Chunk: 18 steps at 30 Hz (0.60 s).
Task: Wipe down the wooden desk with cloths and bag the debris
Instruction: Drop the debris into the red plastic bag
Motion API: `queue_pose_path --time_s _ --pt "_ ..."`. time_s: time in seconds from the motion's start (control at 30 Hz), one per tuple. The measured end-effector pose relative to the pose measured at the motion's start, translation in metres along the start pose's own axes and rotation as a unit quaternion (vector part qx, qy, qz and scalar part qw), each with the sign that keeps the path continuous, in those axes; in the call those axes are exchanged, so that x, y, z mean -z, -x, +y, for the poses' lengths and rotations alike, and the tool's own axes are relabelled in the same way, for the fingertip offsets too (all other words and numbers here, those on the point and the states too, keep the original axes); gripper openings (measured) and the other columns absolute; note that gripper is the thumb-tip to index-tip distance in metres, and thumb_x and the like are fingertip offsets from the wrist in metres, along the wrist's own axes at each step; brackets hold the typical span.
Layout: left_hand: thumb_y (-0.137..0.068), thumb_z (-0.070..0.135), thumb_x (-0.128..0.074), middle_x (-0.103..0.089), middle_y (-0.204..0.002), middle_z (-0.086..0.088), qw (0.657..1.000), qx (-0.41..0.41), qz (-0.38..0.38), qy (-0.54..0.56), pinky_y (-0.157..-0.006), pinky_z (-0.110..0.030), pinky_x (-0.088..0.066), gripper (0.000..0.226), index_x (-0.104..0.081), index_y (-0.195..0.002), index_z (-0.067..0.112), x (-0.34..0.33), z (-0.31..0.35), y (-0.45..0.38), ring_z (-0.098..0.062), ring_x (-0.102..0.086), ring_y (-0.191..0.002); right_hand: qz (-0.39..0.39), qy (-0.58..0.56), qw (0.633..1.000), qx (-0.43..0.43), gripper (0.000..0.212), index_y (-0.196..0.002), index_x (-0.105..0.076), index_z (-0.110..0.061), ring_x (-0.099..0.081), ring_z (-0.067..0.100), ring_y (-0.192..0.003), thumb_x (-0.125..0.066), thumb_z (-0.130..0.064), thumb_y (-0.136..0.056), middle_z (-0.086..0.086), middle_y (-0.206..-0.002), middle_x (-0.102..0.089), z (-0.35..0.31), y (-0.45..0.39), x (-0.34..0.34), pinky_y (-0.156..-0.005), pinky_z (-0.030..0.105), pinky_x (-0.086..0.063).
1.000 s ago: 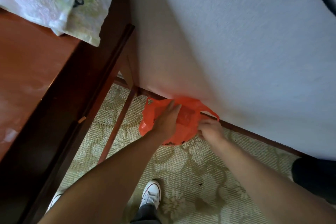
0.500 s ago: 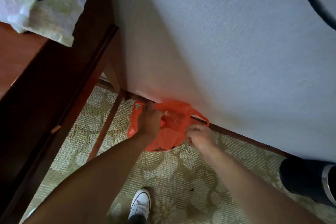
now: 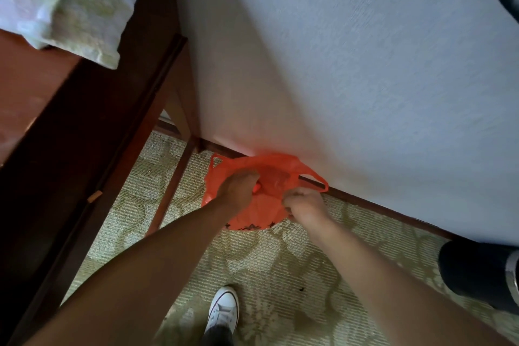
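Observation:
An orange plastic bag [image 3: 264, 205] sits on the patterned carpet against the foot of the wall. My left hand [image 3: 238, 188] grips the bag's rim on its left side, fingers curled into the plastic. My right hand [image 3: 304, 205] pinches the rim on the right, near a loose handle loop. What lies inside the bag is hidden. The wooden desk [image 3: 31, 93] fills the left of the view, with a pale green and white cloth [image 3: 70, 0] lying on its far corner and hanging over the edge.
The white wall [image 3: 351, 64] rises right behind the bag. A desk leg [image 3: 179, 118] stands just left of it. My white sneaker [image 3: 223, 310] is on the carpet [image 3: 280, 261] below. A dark round object [image 3: 483, 278] sits at the right edge.
My left hand went from lying flat on the bag to gripping its rim. My right hand shifted slightly on the other side. The view swung a little.

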<state>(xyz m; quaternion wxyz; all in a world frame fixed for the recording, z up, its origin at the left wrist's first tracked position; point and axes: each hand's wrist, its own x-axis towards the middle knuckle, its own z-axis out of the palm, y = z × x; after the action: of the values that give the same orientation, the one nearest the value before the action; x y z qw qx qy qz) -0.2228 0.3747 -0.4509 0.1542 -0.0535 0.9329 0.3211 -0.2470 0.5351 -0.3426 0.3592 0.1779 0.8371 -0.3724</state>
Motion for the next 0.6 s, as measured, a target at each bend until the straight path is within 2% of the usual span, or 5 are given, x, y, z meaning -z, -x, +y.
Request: queue_pose_path --time_s 0.17,0.3,0.4,0.5,0.6 --pt "-0.089 -0.008 -0.058 -0.058 -0.125 -0.011 0.999 -0.019 0.032 0.003 -0.085 -0.032 -0.049 0.02 -0.068 -0.104 0.002 0.001 -0.003 0.003 -0.027 -0.061 -0.109 -0.008 0.013 0.999 0.041 0.019 -0.09 -0.074 -0.023 -0.071 0.024 -0.088 -0.063 -0.008 -0.093 0.001 -0.089 -0.075 -0.013 0.014 -0.001 -0.084 0.043 -0.059" --pt "-0.082 -0.007 -0.059 -0.062 -0.102 -0.009 0.997 0.01 0.075 -0.003 -0.072 -0.041 -0.048 0.014 -0.065 -0.086 0.006 0.018 0.011 0.01 -0.025 -0.058 -0.09 0.008 0.039 0.997 0.063 0.023 -0.089 -0.071 -0.028 -0.07 0.02 -0.092 -0.064 -0.007 -0.093 -0.003 -0.096 -0.073 -0.014 0.017 0.006 -0.084 0.04 -0.057" --pt "-0.089 0.006 -0.064 -0.068 -0.095 -0.003 0.992 0.058 0.11 -0.026 -0.071 -0.038 -0.05 0.009 -0.068 -0.089 0.014 0.03 0.021 0.024 -0.022 -0.062 -0.089 0.023 0.115 0.989 0.091 0.018 -0.102 -0.072 -0.025 -0.067 0.014 -0.086 -0.061 -0.011 -0.097 -0.004 -0.105 -0.073 -0.013 0.028 0.008 -0.066 0.028 -0.051" --pt "-0.096 0.025 -0.069 -0.07 -0.091 0.0 0.987 0.091 0.13 -0.024 -0.068 -0.034 -0.051 0.008 -0.071 -0.092 0.019 0.039 0.035 0.057 -0.021 -0.067 -0.084 0.051 0.276 0.944 0.172 0.026 -0.119 -0.071 -0.025 -0.07 0.018 -0.092 -0.06 -0.016 -0.097 -0.005 -0.11 -0.074 -0.022 0.05 0.002 -0.074 0.033 -0.057" --pt "-0.079 0.022 -0.082 -0.067 -0.077 0.001 0.986 0.123 0.111 -0.024 -0.059 -0.031 -0.052 0.01 -0.073 -0.078 0.02 0.068 0.058 0.103 -0.021 -0.067 -0.068 0.112 0.358 0.882 0.286 0.024 -0.114 -0.072 -0.027 -0.07 0.024 -0.097 -0.067 -0.024 -0.091 -0.004 -0.108 -0.073 -0.053 0.083 -0.014 -0.073 0.036 -0.057"
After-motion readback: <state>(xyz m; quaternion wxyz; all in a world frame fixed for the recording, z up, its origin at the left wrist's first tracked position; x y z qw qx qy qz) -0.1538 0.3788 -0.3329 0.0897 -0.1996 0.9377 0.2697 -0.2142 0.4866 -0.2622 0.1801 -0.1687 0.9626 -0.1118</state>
